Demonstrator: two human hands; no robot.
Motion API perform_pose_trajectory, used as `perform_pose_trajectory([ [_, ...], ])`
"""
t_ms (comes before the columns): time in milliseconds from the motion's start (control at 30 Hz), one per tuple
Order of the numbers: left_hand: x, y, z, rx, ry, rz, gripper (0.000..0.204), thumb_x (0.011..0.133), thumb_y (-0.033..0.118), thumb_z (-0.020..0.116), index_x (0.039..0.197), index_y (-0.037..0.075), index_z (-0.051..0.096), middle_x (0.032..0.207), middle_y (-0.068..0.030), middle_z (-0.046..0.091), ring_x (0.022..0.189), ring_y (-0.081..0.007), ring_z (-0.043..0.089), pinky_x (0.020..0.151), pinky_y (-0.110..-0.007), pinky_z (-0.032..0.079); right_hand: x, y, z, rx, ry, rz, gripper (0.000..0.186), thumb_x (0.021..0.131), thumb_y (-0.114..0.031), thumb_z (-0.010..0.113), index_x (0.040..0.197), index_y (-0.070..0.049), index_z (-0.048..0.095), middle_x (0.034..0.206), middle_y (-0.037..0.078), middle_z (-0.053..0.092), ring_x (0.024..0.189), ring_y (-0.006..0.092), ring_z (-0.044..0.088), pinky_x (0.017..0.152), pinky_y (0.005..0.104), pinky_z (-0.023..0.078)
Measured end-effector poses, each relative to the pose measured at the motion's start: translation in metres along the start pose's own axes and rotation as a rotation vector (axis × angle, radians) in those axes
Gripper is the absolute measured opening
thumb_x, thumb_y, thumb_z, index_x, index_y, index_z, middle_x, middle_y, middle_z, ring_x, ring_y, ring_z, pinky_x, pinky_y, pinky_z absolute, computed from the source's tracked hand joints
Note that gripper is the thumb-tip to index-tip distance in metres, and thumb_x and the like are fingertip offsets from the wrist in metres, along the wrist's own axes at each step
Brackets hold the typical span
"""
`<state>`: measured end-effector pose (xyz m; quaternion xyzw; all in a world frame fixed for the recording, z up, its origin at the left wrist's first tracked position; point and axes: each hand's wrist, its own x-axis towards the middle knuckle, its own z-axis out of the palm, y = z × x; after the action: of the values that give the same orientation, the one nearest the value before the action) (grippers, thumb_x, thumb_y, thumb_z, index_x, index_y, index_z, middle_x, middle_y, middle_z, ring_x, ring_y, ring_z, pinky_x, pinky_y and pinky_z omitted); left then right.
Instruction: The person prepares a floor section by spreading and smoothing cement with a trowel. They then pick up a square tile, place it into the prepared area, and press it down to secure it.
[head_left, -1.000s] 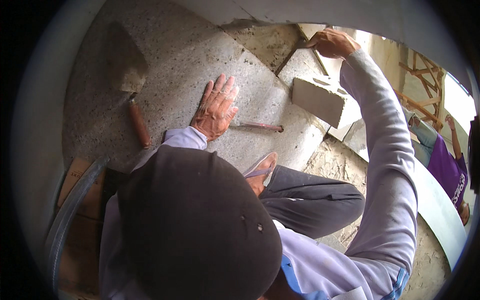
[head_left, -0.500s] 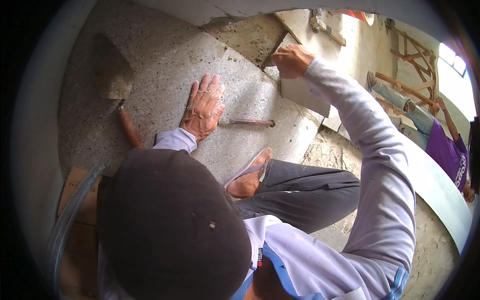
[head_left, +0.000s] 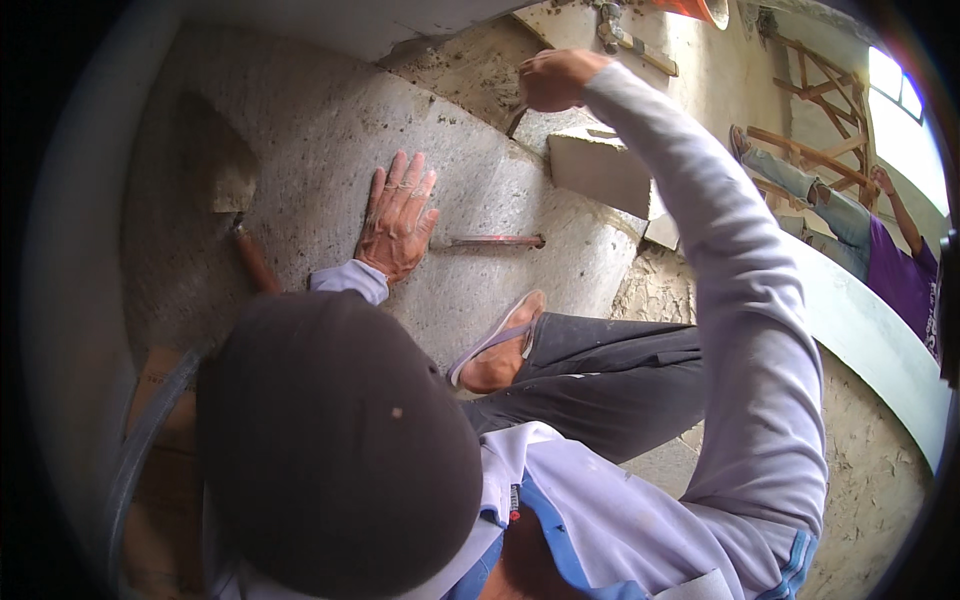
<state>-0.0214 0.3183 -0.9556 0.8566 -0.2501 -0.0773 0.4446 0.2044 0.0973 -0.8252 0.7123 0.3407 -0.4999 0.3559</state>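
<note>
My left hand [head_left: 398,215] lies open, palm down, on a large speckled grey slab [head_left: 300,150]. Left of it is a trowel [head_left: 255,255] with a wooden handle and dark blade; to its right lies a thin tool [head_left: 500,241] with a reddish handle. Up and to the right, my right hand [head_left: 557,80] is closed, back upward, above a smaller slab edge beside a dark gap. What its fingers hold is hidden. A grey concrete block [head_left: 600,178] sits just below it, partly behind my sleeve.
A hammer [head_left: 630,42] and orange bucket [head_left: 690,10] are at the top. A co-worker in purple [head_left: 895,280] is by a wooden frame [head_left: 830,90] at right, beyond a long pale board [head_left: 880,370]. Cardboard [head_left: 155,430] and a clear hose [head_left: 145,450] lie lower left.
My right hand has moved left over the last second and upward in the last half second, away from the block. My left hand stays spread on the slab. The view has shifted slightly.
</note>
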Motion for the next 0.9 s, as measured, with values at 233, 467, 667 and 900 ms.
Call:
perform_pose_trajectory([
  [233,-0.003,0.001,0.0,0.07,-0.028,0.039,0.056,0.098,0.024,0.053,0.148,0.003,0.04,0.161,-0.0182,0.025,0.151,-0.037,0.013,0.121,-0.057,0.007,0.009,0.011,-0.013,0.269,0.373,0.254,0.019,0.097,-0.016,0.054,0.099,-0.003,0.068,0.091,0.008,0.072,0.079,0.017,0.069,0.07,0.0312,0.059],
  [467,0.031,-0.016,-0.031,0.101,0.133,0.003,0.061,0.095,0.017,0.057,0.15,0.004,0.036,0.158,-0.0213,0.029,0.149,-0.0396,0.022,0.121,-0.056,0.013,-0.036,-0.075,0.069,0.94,0.759,0.16,0.035,0.103,-0.021,0.041,0.132,-0.014,0.059,0.105,0.011,0.072,0.091,0.0213,0.071,0.074,0.0375,0.062],
  [667,0.083,-0.024,-0.023,0.206,-0.008,0.004,0.066,0.097,0.026,0.052,0.152,-0.002,0.028,0.157,-0.0227,0.03,0.148,-0.04,0.022,0.121,-0.055,0.014,-0.039,-0.148,0.111,1.048,0.868,0.401,0.03,0.094,-0.015,0.056,0.123,-0.023,0.062,0.095,0.01,0.066,0.089,0.0308,0.067,0.072,0.0426,0.054],
  [900,0.096,0.018,-0.044,-0.071,-0.036,0.013,0.068,0.098,0.023,0.052,0.153,-0.005,0.022,0.155,-0.0275,0.031,0.145,-0.0429,0.027,0.119,-0.052,0.021,-0.001,-0.142,0.089,1.367,0.971,0.358,0.039,0.091,-0.02,0.053,0.13,-0.022,0.057,0.1,0.017,0.063,0.097,0.0378,0.064,0.081,0.0471,0.051],
])
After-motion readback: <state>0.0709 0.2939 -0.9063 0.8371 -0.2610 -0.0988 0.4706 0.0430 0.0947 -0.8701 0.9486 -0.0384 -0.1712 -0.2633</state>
